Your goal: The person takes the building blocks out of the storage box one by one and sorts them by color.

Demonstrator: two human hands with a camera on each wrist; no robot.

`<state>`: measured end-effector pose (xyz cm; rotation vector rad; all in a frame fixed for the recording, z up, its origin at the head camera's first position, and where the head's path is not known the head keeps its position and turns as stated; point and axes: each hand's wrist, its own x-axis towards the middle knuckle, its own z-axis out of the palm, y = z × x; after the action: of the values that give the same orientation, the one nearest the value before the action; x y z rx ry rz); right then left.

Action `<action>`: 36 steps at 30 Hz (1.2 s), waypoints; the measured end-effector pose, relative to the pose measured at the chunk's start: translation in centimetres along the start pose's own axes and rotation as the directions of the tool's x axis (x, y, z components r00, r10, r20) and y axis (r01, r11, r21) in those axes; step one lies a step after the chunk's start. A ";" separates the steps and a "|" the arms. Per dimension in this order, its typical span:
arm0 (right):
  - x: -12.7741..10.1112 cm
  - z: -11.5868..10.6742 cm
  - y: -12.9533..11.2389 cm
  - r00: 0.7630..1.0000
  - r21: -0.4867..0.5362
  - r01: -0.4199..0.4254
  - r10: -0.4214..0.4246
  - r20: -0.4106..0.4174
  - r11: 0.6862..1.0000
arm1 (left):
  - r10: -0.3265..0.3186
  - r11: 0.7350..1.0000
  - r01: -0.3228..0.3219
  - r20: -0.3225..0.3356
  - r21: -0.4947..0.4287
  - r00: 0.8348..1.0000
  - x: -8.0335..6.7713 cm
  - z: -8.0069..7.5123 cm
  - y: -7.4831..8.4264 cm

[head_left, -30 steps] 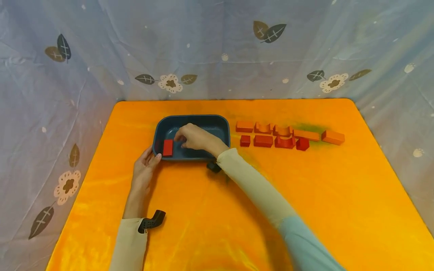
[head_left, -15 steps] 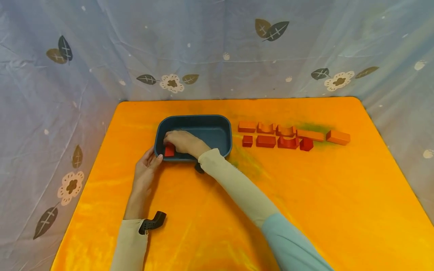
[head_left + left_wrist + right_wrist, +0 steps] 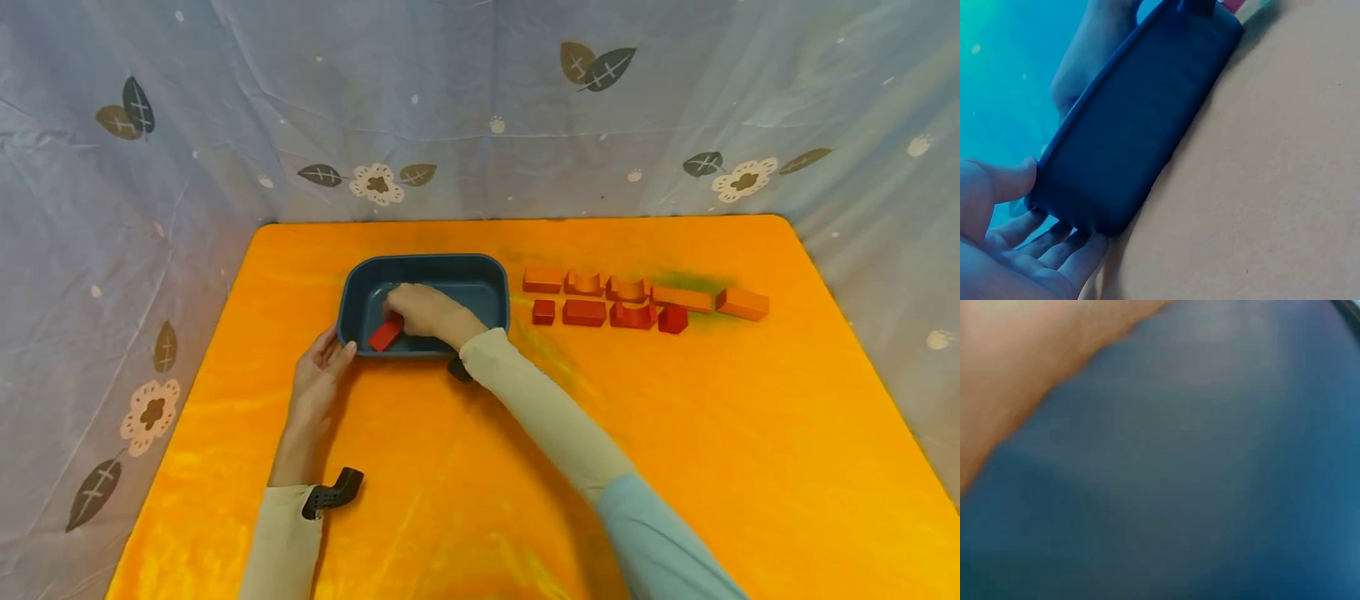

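In the head view a red rectangular block [image 3: 386, 335] is inside a dark blue basin [image 3: 487, 293], turned at a slant. My right hand [image 3: 426, 312] reaches into the basin and pinches the block's far end; the fingertips are partly hidden behind the hand. At the near left corner my left hand [image 3: 318, 371] holds the basin, its thumb at the rim. The left wrist view has the left hand's thumb and fingers [image 3: 1079, 259] against the end of the basin [image 3: 1122, 131]. Only the side of the right hand [image 3: 1029, 369] and blurred blue surface show in the right wrist view.
Right of the basin, orange blocks [image 3: 542, 280] form a back row, some with curved cutouts. Red blocks [image 3: 584, 313] make a front row, one arched [image 3: 633, 316]. A yellow-orange cloth [image 3: 480, 467] covers the table, and a patterned curtain [image 3: 465, 100] hangs behind.
My right hand moved left onto the red block, then slightly back to the right. The block has turned from straight to slanted. My left hand has stayed on the basin's corner.
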<state>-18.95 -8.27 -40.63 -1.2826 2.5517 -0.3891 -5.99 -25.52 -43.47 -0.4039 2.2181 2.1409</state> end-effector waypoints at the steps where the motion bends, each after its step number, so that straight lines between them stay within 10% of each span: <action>1: -0.3 -0.2 0.2 1.000 0.016 -0.001 0.001 -0.009 1.000 | 0.000 1.000 0.000 0.000 -0.004 1.000 0.0 0.0 0.0; 18: -3.8 -2.6 2.2 0.990 0.316 0.046 -0.002 -0.138 0.948 | -0.031 0.999 0.031 0.002 -0.015 1.000 0.2 0.2 0.4; 26: -7.1 -2.2 4.8 0.941 0.570 0.060 0.145 -0.307 0.820 | -0.030 0.999 0.030 0.001 -0.022 1.000 0.2 0.5 0.4; 33: -10.7 -2.0 6.3 0.903 0.814 0.088 0.300 -0.309 0.574 | -0.040 0.999 0.040 0.003 0.018 0.999 -0.1 0.2 0.3; 36: -12.2 -2.0 6.9 0.883 0.818 0.070 0.346 -0.317 0.570 | -0.042 0.999 0.042 0.004 0.022 0.999 -0.3 0.0 0.3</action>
<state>-17.68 5.85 -39.85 -0.6348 2.2044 -1.7660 -5.77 -25.44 -43.08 -0.4398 2.2088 2.0927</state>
